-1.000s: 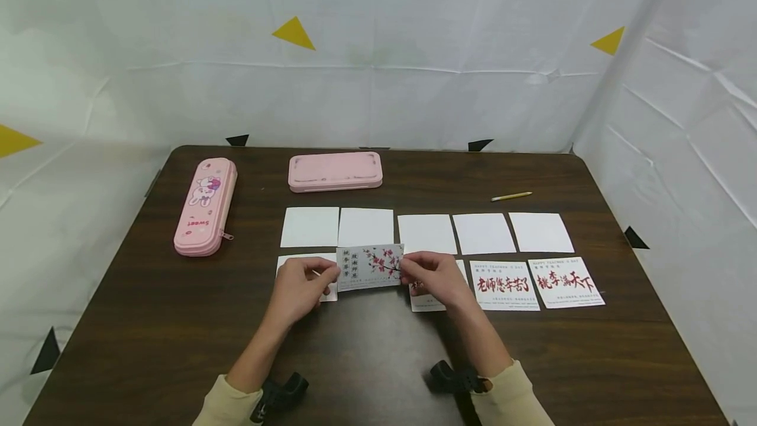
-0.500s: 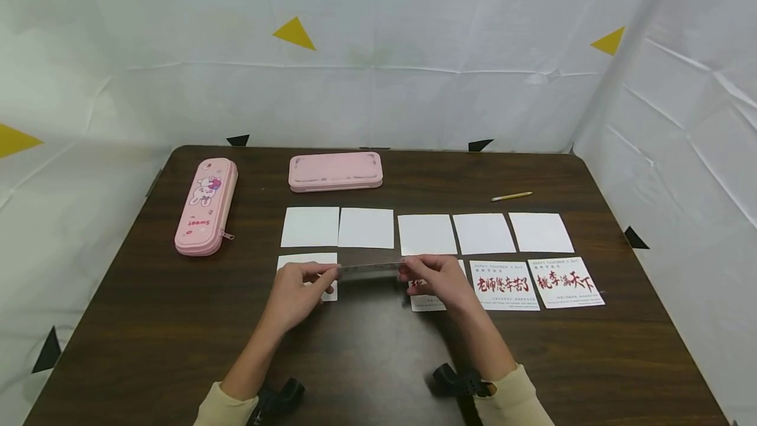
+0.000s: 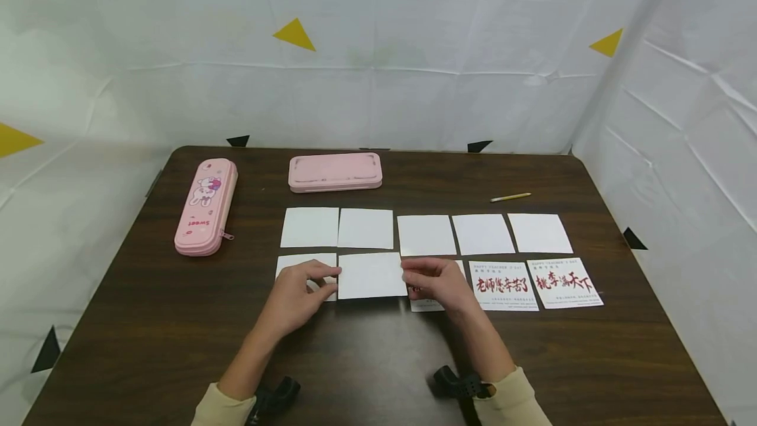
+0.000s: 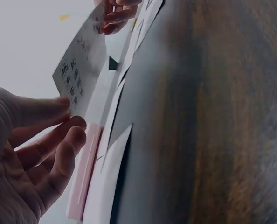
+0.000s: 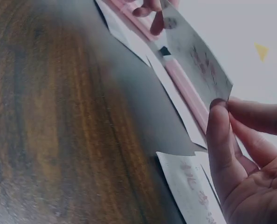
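Note:
A card [image 3: 371, 275] is held above the table between both hands, its blank white side up in the head view. From below, the wrist views show its printed side with dark characters and red blossoms. My left hand [image 3: 298, 292] pinches the card's left edge between thumb and fingers. At the opposite edge, my right hand [image 3: 440, 284] pinches it the same way. Under the left fingers lies a blank white card [image 3: 298, 260]. Beneath the right hand is a card with red lettering [image 3: 427, 304], partly covered by that hand.
Several blank cards [image 3: 424, 235] form a row behind the hands. Two cards with red characters [image 3: 504, 286] lie at the right. Farther back are a pink pencil case [image 3: 336, 171], a second pink case with a rabbit [image 3: 206, 206] and a yellow pencil [image 3: 510, 197]. White sheeting surrounds the table.
The card has turned over between the hands: its printed face showed first, then its thin edge, and now its blank side. Both hands stay in nearly the same place.

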Motion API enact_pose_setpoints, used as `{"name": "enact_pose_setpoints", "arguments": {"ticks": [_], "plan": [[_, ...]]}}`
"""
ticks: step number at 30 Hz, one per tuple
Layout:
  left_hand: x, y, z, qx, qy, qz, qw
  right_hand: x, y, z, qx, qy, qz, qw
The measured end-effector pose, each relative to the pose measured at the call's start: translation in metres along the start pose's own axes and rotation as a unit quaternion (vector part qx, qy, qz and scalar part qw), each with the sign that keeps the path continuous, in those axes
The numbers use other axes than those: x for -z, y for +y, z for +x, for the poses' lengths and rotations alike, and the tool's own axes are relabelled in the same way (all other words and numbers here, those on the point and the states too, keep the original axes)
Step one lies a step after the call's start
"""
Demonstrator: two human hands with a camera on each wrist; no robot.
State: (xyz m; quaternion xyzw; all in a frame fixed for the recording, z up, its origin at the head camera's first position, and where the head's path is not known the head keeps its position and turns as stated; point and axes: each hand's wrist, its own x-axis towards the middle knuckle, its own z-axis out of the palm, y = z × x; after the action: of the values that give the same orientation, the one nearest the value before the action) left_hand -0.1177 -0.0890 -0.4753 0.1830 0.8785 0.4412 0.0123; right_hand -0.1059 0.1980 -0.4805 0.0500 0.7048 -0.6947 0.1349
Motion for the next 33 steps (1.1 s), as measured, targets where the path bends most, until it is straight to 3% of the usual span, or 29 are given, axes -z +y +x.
{"name": "enact_pose_setpoints", "arguments": {"ticks": [7, 15, 26, 33], "plan": [[-0.007, -0.001, 0.001, 0.028, -0.009, 0.023, 0.9993, -0.008, 0.008, 0.004, -0.002, 0.029, -0.025, 0.999], [-0.013, -0.002, 0.003, 0.038, -0.013, 0.054, 0.9977, -0.017, 0.012, 0.008, 0.029, 0.059, -0.086, 0.994], [-0.02, 0.0, 0.004, 0.015, -0.029, 0.128, 0.9913, -0.023, 0.007, 0.007, 0.04, 0.091, -0.178, 0.979], [-0.022, 0.002, 0.003, 0.017, -0.032, 0.136, 0.99, -0.025, 0.007, 0.006, 0.048, 0.108, -0.225, 0.967]]}}
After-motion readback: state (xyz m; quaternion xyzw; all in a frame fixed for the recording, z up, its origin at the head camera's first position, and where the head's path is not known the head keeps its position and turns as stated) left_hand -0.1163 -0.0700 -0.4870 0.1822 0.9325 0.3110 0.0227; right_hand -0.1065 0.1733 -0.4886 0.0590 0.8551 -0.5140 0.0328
